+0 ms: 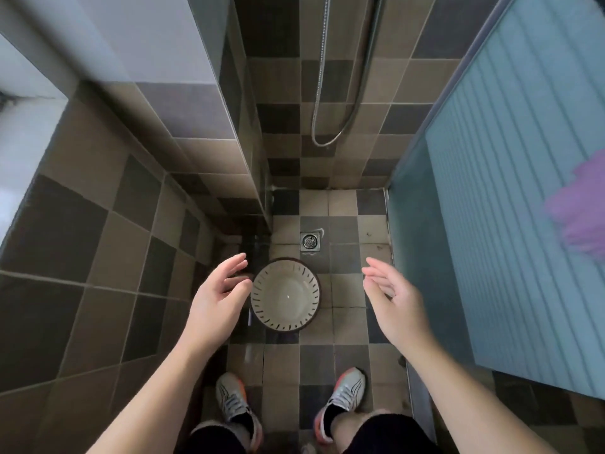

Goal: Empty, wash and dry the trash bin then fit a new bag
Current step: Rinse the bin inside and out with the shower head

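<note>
The trash bin (285, 295) stands upright on the tiled shower floor (347, 290), empty, with the drain (309, 240) just beside it at one o'clock. It looks like thin, slotted plastic: light, fairly stiff, perhaps slick if wet, so the rim at nine and three seems the best hold. The left hand (216, 296) hovers at nine, the right hand (393, 299) at three, both with fingers loosely spread and holding nothing.

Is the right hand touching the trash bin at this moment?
Apart. The head view shows the right hand open, with bare floor tiles visible between it and the trash bin rim.
</note>
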